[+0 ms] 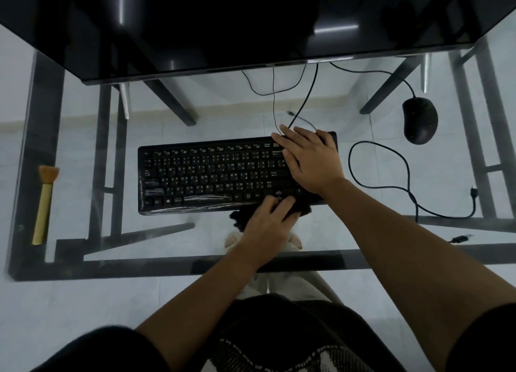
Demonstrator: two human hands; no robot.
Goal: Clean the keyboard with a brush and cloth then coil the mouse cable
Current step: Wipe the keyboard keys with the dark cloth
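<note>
Our right hand [310, 159] lies flat on the right end of the keyboard [206, 176], with the fingers straight and spread, gripping nothing. Our left hand [266, 222] is at the near edge of the keyboard, below the right one, and its bent fingers hold a dark cloth [303, 210] against that edge; the cloth bunches out on both sides of the hand.

We see that the keyboard is black with small white letters, and a thin clear film covers it, shining a little near the space bar. It lies in the middle of the glass worktop [371, 209].

A black mouse [420, 120] rests far to the right, and its cable [407, 170] makes a loose loop on the glass between the mouse and the near edge. A brush [44, 204] with a yellow handle and orange bristles lies at the left edge, well apart from the keyboard. A dark monitor [223, 22] stands behind.
</note>
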